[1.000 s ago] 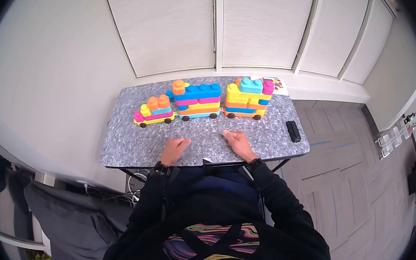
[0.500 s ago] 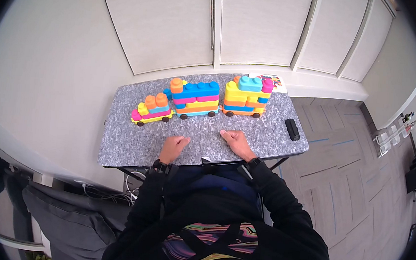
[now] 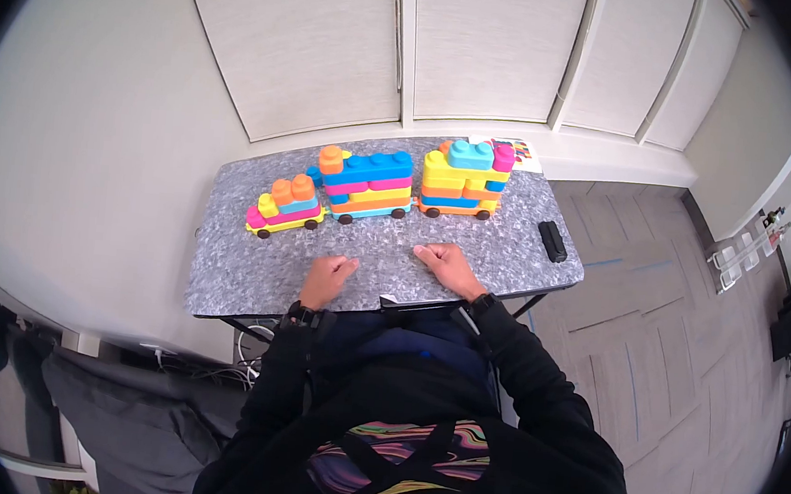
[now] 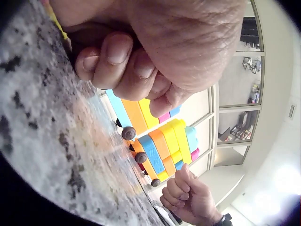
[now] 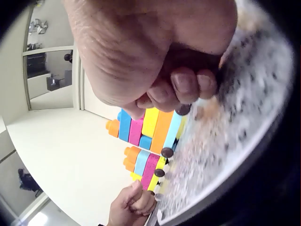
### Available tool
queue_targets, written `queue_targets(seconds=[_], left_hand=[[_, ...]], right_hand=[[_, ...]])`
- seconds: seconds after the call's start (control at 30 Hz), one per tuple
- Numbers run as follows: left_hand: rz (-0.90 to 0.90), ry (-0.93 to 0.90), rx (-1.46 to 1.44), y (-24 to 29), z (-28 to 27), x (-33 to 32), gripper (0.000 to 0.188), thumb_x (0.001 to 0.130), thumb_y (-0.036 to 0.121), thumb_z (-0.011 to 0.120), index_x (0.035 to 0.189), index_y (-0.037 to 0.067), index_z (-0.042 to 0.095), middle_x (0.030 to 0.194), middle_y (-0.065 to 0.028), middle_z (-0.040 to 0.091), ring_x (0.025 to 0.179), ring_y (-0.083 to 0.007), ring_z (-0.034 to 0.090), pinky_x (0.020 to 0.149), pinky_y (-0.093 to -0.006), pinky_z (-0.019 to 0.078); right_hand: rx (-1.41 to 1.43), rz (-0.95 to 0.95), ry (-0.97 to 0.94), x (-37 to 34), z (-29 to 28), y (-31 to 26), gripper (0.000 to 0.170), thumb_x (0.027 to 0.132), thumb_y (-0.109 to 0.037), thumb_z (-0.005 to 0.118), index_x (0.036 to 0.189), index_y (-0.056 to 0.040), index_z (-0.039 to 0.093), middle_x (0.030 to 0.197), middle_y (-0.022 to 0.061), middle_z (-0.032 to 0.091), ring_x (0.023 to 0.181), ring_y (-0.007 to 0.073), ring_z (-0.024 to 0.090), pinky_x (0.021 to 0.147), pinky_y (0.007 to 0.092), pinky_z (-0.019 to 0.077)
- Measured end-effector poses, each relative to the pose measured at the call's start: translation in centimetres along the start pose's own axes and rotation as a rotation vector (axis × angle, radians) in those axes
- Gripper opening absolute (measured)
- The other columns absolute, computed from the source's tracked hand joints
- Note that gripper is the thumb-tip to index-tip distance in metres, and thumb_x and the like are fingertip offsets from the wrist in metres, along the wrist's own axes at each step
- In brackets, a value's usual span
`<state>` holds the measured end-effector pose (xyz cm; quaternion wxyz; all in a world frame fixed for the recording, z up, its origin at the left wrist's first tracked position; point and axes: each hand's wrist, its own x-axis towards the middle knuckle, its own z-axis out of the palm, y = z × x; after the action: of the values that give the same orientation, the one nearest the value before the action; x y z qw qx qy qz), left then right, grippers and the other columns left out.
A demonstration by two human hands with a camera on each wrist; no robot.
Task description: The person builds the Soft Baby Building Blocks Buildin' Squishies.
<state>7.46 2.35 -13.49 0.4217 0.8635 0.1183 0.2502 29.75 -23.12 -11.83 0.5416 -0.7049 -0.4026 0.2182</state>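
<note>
Both hands rest at the near side of the grey speckled table (image 3: 242,281), fingers curled with nothing in them. My left hand (image 3: 325,280) lies in front of a small block car (image 3: 287,214); its curled fingers (image 4: 117,61) show close in the left wrist view. To the right, my right hand (image 3: 450,269) is in front of the tall block wagon (image 3: 462,185), and the right wrist view shows its fingers (image 5: 181,87) folded toward the palm. Between the two stands a blue-topped block wagon (image 3: 368,188). The three wheeled pieces form a row, touching neither hand.
A black case (image 3: 553,241) lies near the table's right edge. Printed paper (image 3: 524,155) sits at the back right, partly behind the tall wagon. A wall with white panels rises behind the table; carpeted floor (image 3: 636,296) lies to the right.
The head view has shifted slightly, so the table and blocks appear a little further left and up. The hands keep their pose, and the blocks stay in the same row.
</note>
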Motion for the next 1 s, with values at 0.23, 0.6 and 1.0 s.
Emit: queue_targets(seconds=[0.23, 0.6, 1.0], left_hand=[[-0.015, -0.011, -0.042, -0.9, 0.2, 0.0, 0.054, 0.111, 0.034, 0.079, 0.078, -0.004, 0.060, 0.065, -0.0162, 0.049, 0.062, -0.0203, 0.039, 0.060, -0.0462, 0.0355], [-0.092, -0.053, -0.043, 0.4, -0.5, 0.0, 0.055, 0.110, 0.036, 0.080, 0.078, -0.004, 0.061, 0.063, -0.0133, 0.047, 0.063, -0.0167, 0.040, 0.059, -0.0450, 0.0358], [-0.105, -0.055, -0.081, 0.9, -2.1, 0.5, 0.052, 0.110, 0.035, 0.081, 0.080, -0.002, 0.062, 0.065, -0.0073, 0.052, 0.065, -0.0127, 0.041, 0.060, -0.0410, 0.0367]], right_hand=[[-0.516, -0.096, 0.203, 0.7, -9.8, -1.7, 0.048, 0.106, -0.042, 0.083, 0.087, 0.0021, 0.078, 0.073, 0.0214, 0.069, 0.066, 0.0300, 0.067, 0.068, 0.0485, 0.0543], [-1.136, 0.366, 0.414, -1.4, -24.7, 5.3, 0.050, 0.083, -0.036, 0.097, 0.115, -0.0015, 0.078, 0.115, 0.0268, 0.083, 0.112, 0.0498, 0.079, 0.097, 0.0593, 0.0653], [-1.079, 0.237, 0.479, -1.0, -25.9, 4.2, 0.058, 0.076, -0.027, 0.094, 0.125, 0.0003, 0.081, 0.115, 0.0294, 0.083, 0.107, 0.0510, 0.081, 0.093, 0.0574, 0.0665]])
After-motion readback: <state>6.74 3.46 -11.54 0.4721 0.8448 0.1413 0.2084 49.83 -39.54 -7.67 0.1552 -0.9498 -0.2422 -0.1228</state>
